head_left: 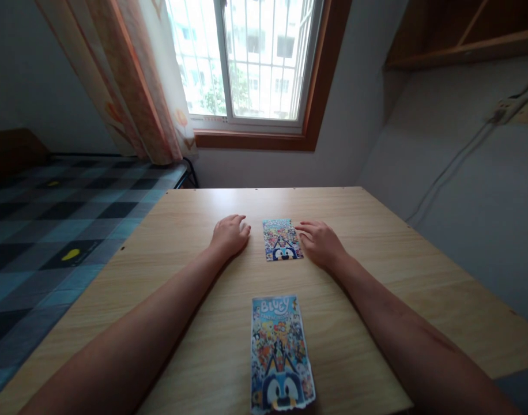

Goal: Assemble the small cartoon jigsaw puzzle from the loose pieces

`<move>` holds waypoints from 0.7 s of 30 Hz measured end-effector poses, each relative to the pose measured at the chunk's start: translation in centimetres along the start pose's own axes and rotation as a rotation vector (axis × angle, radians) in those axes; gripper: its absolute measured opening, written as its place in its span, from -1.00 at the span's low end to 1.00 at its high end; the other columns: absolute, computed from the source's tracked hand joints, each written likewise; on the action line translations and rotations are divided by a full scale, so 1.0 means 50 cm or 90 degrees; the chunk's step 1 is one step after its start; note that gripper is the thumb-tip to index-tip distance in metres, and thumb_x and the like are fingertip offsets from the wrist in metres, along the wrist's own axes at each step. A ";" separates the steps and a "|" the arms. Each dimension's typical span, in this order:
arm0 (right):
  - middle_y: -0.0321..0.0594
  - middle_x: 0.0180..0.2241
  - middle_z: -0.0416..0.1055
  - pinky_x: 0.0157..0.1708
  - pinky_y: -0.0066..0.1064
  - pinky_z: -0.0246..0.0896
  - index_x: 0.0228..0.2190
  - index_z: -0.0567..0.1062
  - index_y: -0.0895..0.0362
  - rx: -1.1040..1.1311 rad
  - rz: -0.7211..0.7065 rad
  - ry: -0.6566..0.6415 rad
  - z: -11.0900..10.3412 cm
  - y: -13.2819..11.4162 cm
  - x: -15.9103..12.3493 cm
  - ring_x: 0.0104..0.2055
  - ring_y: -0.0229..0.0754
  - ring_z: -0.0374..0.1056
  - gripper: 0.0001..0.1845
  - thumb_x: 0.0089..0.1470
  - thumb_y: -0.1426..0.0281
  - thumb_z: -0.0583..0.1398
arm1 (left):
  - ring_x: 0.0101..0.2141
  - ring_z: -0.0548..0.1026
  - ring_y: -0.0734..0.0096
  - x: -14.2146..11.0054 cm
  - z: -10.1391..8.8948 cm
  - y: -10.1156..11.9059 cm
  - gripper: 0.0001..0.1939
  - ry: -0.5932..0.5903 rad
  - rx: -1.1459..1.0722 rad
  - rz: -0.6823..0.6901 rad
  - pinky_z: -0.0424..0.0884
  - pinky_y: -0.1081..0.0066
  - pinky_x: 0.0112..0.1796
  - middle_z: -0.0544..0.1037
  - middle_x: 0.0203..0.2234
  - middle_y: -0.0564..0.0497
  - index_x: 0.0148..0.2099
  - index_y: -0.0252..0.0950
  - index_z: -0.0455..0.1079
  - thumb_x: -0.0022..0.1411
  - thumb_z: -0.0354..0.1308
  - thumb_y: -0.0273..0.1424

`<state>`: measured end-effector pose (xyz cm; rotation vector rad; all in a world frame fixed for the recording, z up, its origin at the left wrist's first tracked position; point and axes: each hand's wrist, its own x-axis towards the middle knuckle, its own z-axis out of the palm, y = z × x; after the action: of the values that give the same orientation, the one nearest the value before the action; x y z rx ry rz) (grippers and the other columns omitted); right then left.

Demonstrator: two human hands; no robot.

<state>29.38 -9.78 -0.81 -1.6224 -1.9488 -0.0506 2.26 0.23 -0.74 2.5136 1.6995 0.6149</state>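
Observation:
A small colourful card [283,240] with a blue cartoon dog's face lies flat towards the back of the table. My right hand [319,242] rests at its right edge, fingers loosely stretched and the tips touching or almost touching it. Left of the card, with a gap between, my left hand [230,235] rests on the wood, fingers slightly curled and apart, holding nothing. Closer to me lies a larger packet [280,351] marked "BLUEY" with the same picture. Its near edge looks torn and ragged. Neither hand touches the packet.
Both hands are over a light wooden table [195,357]. A bed with a checked sheet [65,213] stands along the left side. Behind are a curtain [134,80] and a barred window [264,63]. A cable [449,161] hangs on the right wall below a wooden shelf [467,57].

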 end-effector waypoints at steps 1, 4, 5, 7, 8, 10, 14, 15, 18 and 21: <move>-0.12 0.03 0.54 0.18 -0.10 0.24 -0.08 0.64 0.07 0.010 -0.004 0.012 -0.003 -0.010 -0.001 0.10 -0.02 0.40 -0.68 0.22 0.42 0.15 | 0.17 0.41 0.10 0.001 -0.001 -0.001 -0.51 0.002 -0.002 -0.014 0.26 0.15 0.21 0.51 0.15 -0.17 0.19 -0.32 0.43 0.33 -0.01 -0.22; -0.11 0.02 0.55 0.17 -0.12 0.25 -0.05 0.62 0.08 0.038 -0.044 -0.012 -0.003 -0.051 -0.006 0.08 -0.03 0.41 -0.68 0.25 0.40 0.13 | 0.16 0.41 0.06 0.001 -0.003 -0.002 -0.53 0.000 -0.001 -0.036 0.26 0.09 0.20 0.51 0.14 -0.17 0.17 -0.32 0.45 0.31 -0.02 -0.28; -0.09 0.03 0.54 0.17 -0.12 0.25 -0.01 0.61 0.08 0.043 -0.059 -0.033 0.000 -0.066 -0.009 0.09 -0.03 0.41 -0.67 0.26 0.38 0.13 | 0.16 0.41 0.05 0.000 -0.004 -0.002 -0.54 0.000 0.002 -0.037 0.26 0.08 0.20 0.51 0.15 -0.17 0.16 -0.31 0.45 0.30 -0.02 -0.29; -0.05 0.10 0.49 0.20 -0.11 0.22 0.08 0.55 0.09 0.038 -0.079 -0.075 0.012 -0.094 -0.016 0.15 -0.01 0.37 -0.61 0.27 0.35 0.15 | 0.16 0.40 0.04 -0.001 -0.004 -0.002 -0.56 0.003 0.011 -0.035 0.25 0.06 0.19 0.51 0.15 -0.16 0.13 -0.28 0.46 0.29 -0.01 -0.30; -0.02 0.14 0.46 0.22 -0.10 0.20 0.11 0.52 0.11 0.027 -0.088 -0.095 0.020 -0.105 -0.020 0.18 0.01 0.34 -0.58 0.26 0.32 0.16 | 0.16 0.40 0.05 -0.002 -0.004 -0.001 -0.57 0.005 0.016 -0.033 0.25 0.06 0.19 0.51 0.14 -0.15 0.12 -0.27 0.47 0.29 0.00 -0.31; 0.05 0.20 0.38 0.25 -0.06 0.15 0.15 0.49 0.13 -0.006 -0.089 -0.113 0.035 -0.121 -0.025 0.24 0.07 0.27 -0.52 0.25 0.25 0.19 | 0.15 0.41 0.06 -0.004 -0.005 0.001 -0.59 0.009 0.026 -0.029 0.25 0.08 0.18 0.52 0.13 -0.14 0.11 -0.24 0.47 0.29 0.00 -0.30; 0.05 0.21 0.36 0.24 0.00 0.14 0.15 0.48 0.09 -0.037 -0.072 -0.119 0.048 -0.124 -0.026 0.23 0.13 0.25 -0.53 0.28 0.20 0.15 | 0.15 0.41 0.04 -0.005 -0.009 0.005 -0.58 -0.001 0.040 -0.029 0.25 0.05 0.18 0.50 0.14 -0.17 0.12 -0.25 0.47 0.30 -0.01 -0.29; 0.04 0.20 0.37 0.23 0.01 0.14 0.14 0.49 0.08 -0.039 -0.072 -0.120 0.047 -0.121 -0.024 0.22 0.12 0.26 -0.54 0.28 0.20 0.15 | 0.15 0.41 0.04 -0.005 -0.010 0.005 -0.58 -0.005 0.042 -0.029 0.25 0.04 0.18 0.50 0.15 -0.18 0.12 -0.25 0.47 0.30 -0.01 -0.29; 0.00 0.17 0.40 0.21 0.00 0.15 0.10 0.52 0.04 -0.041 -0.058 -0.108 0.046 -0.107 -0.019 0.19 0.10 0.28 -0.58 0.27 0.21 0.16 | 0.15 0.40 0.05 -0.004 -0.013 0.006 -0.59 -0.010 0.045 -0.029 0.24 0.04 0.17 0.50 0.15 -0.17 0.12 -0.23 0.47 0.31 -0.01 -0.29; -0.05 0.17 0.41 0.22 -0.03 0.14 0.07 0.53 0.02 -0.037 -0.022 -0.083 0.051 -0.095 -0.013 0.20 0.06 0.28 -0.62 0.27 0.23 0.17 | 0.16 0.39 0.05 -0.001 -0.014 0.005 -0.60 -0.016 0.055 -0.031 0.25 0.05 0.16 0.50 0.15 -0.16 0.10 -0.20 0.47 0.30 -0.02 -0.28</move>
<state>24.05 -10.55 -1.61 -1.6662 -2.0926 -0.0166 2.20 -0.04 -0.06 2.5174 1.8101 0.5148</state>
